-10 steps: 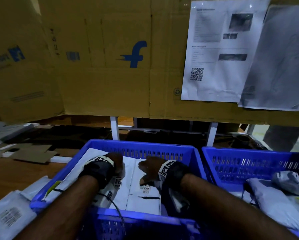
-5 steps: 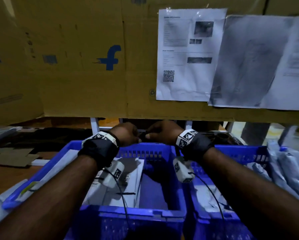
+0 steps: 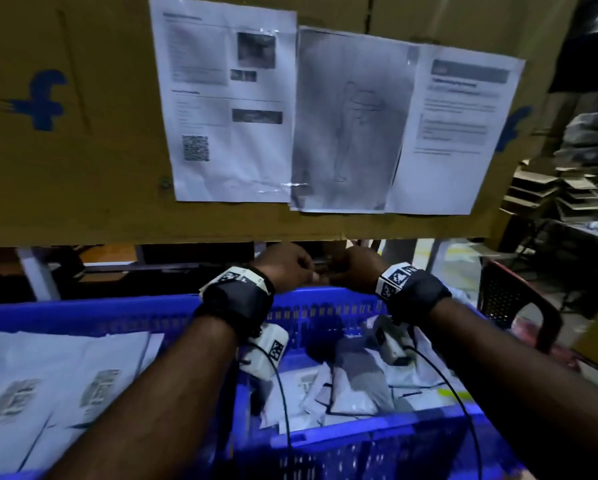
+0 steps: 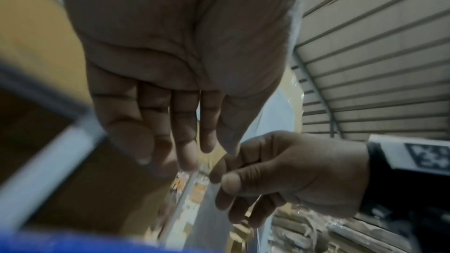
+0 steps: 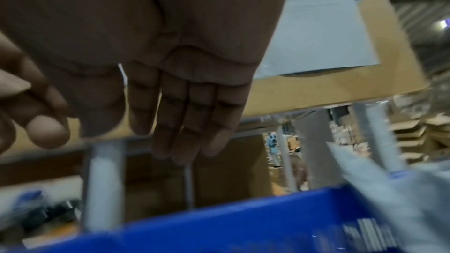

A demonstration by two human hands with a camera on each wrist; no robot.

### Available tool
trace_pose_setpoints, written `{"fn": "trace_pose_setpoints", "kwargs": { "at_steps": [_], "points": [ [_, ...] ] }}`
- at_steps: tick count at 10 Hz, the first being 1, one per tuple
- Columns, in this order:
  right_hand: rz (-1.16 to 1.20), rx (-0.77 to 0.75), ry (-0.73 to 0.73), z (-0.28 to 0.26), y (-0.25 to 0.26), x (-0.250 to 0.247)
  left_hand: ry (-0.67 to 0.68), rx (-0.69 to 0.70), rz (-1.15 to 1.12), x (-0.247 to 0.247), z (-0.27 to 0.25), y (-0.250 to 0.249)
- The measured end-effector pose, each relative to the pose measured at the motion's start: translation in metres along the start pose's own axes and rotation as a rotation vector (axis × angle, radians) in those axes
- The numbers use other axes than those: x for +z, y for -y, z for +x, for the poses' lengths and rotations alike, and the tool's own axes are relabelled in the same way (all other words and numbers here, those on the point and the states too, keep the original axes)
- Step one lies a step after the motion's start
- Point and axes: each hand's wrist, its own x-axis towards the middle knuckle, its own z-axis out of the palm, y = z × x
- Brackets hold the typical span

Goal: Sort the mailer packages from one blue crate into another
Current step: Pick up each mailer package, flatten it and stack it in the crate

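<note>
Two blue crates stand side by side. The left crate (image 3: 65, 313) holds flat white mailers (image 3: 48, 375) with printed labels. Grey and white mailers (image 3: 353, 382) lie jumbled in the right crate (image 3: 377, 431). Both hands hover close together above the right crate's far rim. My left hand (image 3: 290, 268) shows a bare palm and nearly straight fingers in the left wrist view (image 4: 185, 151). My right hand (image 3: 354, 271) has relaxed fingers and holds nothing in the right wrist view (image 5: 185, 138). Seen from the left wrist, the right hand (image 4: 268, 176) is loosely curled, almost touching the left thumb.
A cardboard wall (image 3: 83, 202) with taped paper sheets (image 3: 228, 98) rises just behind the crates. White table legs (image 3: 38, 278) stand under it. A dark red chair (image 3: 519, 306) sits right of the right crate, with stacked cardboard (image 3: 584, 150) beyond.
The hands rose from the white mailers in the left crate, came together, and moved right to above the right crate's far rim. The head view swung right.
</note>
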Motion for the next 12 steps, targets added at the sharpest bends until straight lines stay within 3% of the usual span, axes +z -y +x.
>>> {"fn": "trace_pose_setpoints", "kwargs": {
  "at_steps": [1,2,3,5,7,8,9,10,11,12],
  "points": [
    [-0.145,-0.026,0.086,0.006,-0.031,0.018,0.116,-0.016,0.106,0.044,0.021,-0.001],
    [-0.134,-0.058,0.248,0.014,-0.05,0.042,0.266,-0.086,0.259,0.091,0.034,0.007],
    [-0.124,-0.034,0.272,0.02,-0.066,0.063,0.327,-0.14,0.301,0.127,0.042,0.014],
    [0.048,0.037,0.198,0.039,-0.088,0.091,0.401,-0.235,0.177,0.197,0.047,0.01],
    [0.191,0.088,0.235,0.048,-0.107,0.114,0.49,-0.287,0.137,0.218,0.04,-0.003],
    [0.262,0.108,0.177,0.055,-0.114,0.111,0.529,-0.273,0.084,0.196,0.046,0.008],
    [0.354,0.129,0.082,0.06,-0.122,0.102,0.474,-0.437,-0.063,0.159,0.049,0.034],
    [0.527,0.12,-0.002,0.058,-0.128,0.095,0.406,-0.568,-0.573,0.13,0.046,0.059],
    [0.746,-0.01,0.017,0.05,-0.122,0.086,0.364,-0.593,-1.044,0.117,0.042,0.063],
    [0.751,-0.014,-0.008,0.048,-0.124,0.074,0.363,-0.527,-1.214,0.116,0.042,0.055]
  ]
}}
